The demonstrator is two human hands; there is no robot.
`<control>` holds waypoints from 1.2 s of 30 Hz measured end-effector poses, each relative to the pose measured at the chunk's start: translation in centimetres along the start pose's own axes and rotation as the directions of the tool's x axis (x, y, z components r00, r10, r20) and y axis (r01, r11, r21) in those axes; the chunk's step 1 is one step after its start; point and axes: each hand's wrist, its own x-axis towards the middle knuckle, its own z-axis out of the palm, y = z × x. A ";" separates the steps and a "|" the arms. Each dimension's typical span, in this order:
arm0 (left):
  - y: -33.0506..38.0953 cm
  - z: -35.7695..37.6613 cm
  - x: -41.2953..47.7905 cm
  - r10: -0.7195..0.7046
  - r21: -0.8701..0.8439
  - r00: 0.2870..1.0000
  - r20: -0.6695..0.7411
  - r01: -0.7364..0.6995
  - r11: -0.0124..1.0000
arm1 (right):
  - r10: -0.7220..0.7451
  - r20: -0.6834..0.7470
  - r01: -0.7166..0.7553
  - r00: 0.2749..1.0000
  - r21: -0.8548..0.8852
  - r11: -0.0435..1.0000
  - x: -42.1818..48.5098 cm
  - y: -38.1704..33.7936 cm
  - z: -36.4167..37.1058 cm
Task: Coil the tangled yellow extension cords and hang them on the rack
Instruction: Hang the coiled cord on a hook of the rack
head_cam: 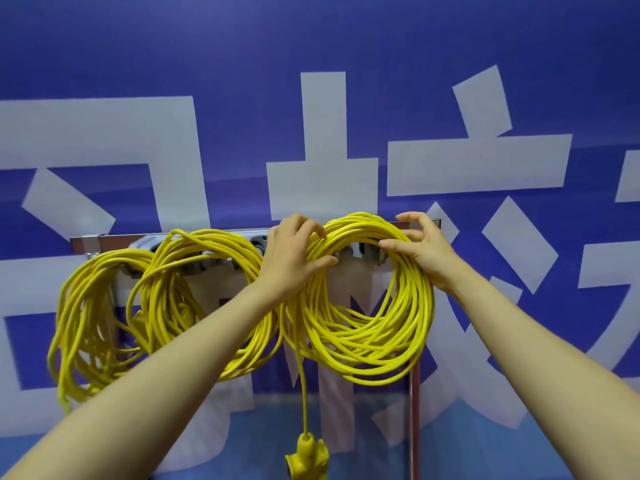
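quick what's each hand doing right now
Left hand: grips the top left of the rightmost coil.
Right hand: grips the same coil's top right.

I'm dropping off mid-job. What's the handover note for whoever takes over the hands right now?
Hands: left hand grips the right coil at its upper left; right hand grips its upper right.
Things: left coil and middle coil hang on the rack. The right coil is held at the hooks; whether it is seated cannot be told. A socket end dangles below.
Done: three coils made, two hung.
Left: seat the right coil, let go, perhaps tuck the socket end.
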 end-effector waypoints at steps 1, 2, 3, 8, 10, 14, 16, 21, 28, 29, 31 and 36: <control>0.3 0.4 -0.3 -0.001 0.059 0.997 -0.074 0.005 0.998 | -0.001 -0.005 0.001 1.000 0.003 1.000 -0.1 -0.1 0.1; 0.7 0.8 -0.6 -0.008 0.094 0.993 -0.120 0.019 0.995 | -0.003 -0.012 0.003 1.000 0.008 1.000 -0.2 -0.1 0.1; 0.9 1.0 -0.8 -0.034 0.100 0.991 -0.131 0.048 0.994 | -0.005 -0.023 0.006 1.000 0.014 1.000 -0.2 -0.1 0.2; 0.9 1.7 -1.3 0.044 0.185 0.982 -0.181 -0.010 0.983 | -0.015 -0.089 0.019 0.996 0.049 0.999 -0.4 -0.1 0.8; 0.4 2.2 -1.2 0.205 0.250 0.949 -0.241 -0.144 0.957 | -0.010 -0.101 0.016 0.995 0.061 0.998 -0.3 -0.3 0.8; -1.2 2.6 -1.7 0.370 0.302 0.899 -0.234 -0.294 0.907 | -0.025 -0.126 0.031 0.992 0.045 0.998 0.1 -0.8 1.1; -1.6 2.7 -2.5 0.392 0.325 0.895 -0.211 -0.314 0.892 | -0.025 -0.128 0.030 0.991 0.039 0.999 0.2 -0.9 1.2; -1.2 3.1 -2.0 0.368 0.295 0.892 -0.264 -0.289 0.911 | -0.009 -0.134 0.016 0.991 0.052 0.999 0.4 -0.9 1.2; -2.0 3.3 -1.6 0.480 0.355 0.850 -0.218 -0.389 0.850 | -0.012 -0.130 0.017 0.991 0.035 0.999 0.8 -0.5 0.9; -2.0 3.4 -1.7 0.471 0.333 0.854 -0.222 -0.388 0.860 | -0.010 -0.127 0.014 0.992 0.033 0.999 0.8 -0.5 0.9; -1.9 3.2 -1.6 0.461 0.315 0.861 -0.214 -0.386 0.867 | -0.005 -0.125 0.007 0.992 0.022 1.000 0.9 -0.6 0.8; -1.7 2.5 -1.3 0.456 0.279 0.871 -0.183 -0.399 0.874 | 0.010 -0.118 -0.008 0.993 0.015 1.000 1.0 -1.0 0.7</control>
